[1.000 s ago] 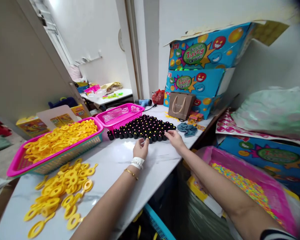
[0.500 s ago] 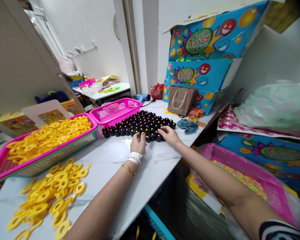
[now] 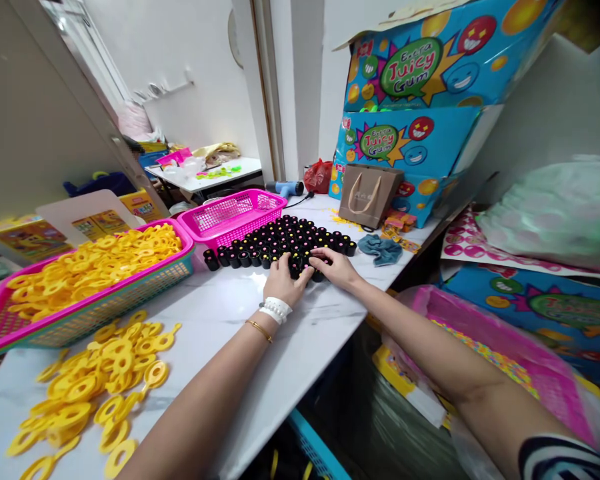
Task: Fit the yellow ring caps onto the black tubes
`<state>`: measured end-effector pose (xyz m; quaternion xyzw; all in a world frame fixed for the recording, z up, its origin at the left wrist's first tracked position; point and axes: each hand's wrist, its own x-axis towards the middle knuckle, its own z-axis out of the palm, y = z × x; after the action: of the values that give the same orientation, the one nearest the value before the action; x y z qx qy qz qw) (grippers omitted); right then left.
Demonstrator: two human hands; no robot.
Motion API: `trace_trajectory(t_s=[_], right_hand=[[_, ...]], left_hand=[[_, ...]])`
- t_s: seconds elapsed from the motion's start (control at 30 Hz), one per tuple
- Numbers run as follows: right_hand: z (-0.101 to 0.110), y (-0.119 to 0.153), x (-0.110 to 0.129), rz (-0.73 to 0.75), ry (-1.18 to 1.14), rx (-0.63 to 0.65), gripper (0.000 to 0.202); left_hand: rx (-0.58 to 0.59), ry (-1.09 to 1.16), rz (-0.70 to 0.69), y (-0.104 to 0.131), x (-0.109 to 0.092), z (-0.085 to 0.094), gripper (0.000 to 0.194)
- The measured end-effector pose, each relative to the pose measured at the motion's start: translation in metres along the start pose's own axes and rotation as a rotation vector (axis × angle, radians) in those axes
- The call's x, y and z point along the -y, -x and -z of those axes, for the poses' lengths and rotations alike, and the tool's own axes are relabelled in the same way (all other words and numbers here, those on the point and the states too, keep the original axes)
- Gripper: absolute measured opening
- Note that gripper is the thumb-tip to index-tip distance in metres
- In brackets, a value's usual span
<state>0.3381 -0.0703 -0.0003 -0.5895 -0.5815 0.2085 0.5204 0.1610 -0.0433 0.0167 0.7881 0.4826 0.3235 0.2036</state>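
Note:
Many small black cylinders with pink, yellow and other coloured dots on top stand upright, packed close together on the white marbled table. At the front edge of this group, my left hand has its fingers and thumb around a few of the cylinders. Just to the right, my right hand reaches in from the side, its index finger and thumb closed around a cylinder at the group's front right. The fingertips partly hide what they touch.
Yellow ring-shaped pieces with handles lie loose at front left. More fill a pink basket; another pink basket stands behind. A paper bag, blue scrunchie, hair dryer and gum boxes stand or lie at the back right.
My left hand has turned and spread its thumb to the right, around the front cylinders. My right hand has moved slightly left and down, closer to it. The view has shifted a little.

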Motion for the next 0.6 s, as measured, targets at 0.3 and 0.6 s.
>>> trace_trajectory(t_s=[0.3, 0.6], right_hand=[[0.0006, -0.0081, -0.0093, -0.013, -0.046, 0.039, 0.035], [0.0025, -0.0065, -0.0076, -0.041, -0.096, 0.078, 0.039]], left_hand=[[0.071, -0.166, -0.071, -0.0063, 0.0071, -0.0062, 0.094], [0.086, -0.13, -0.081, -0.0056, 0.0045, -0.0082, 0.092]])
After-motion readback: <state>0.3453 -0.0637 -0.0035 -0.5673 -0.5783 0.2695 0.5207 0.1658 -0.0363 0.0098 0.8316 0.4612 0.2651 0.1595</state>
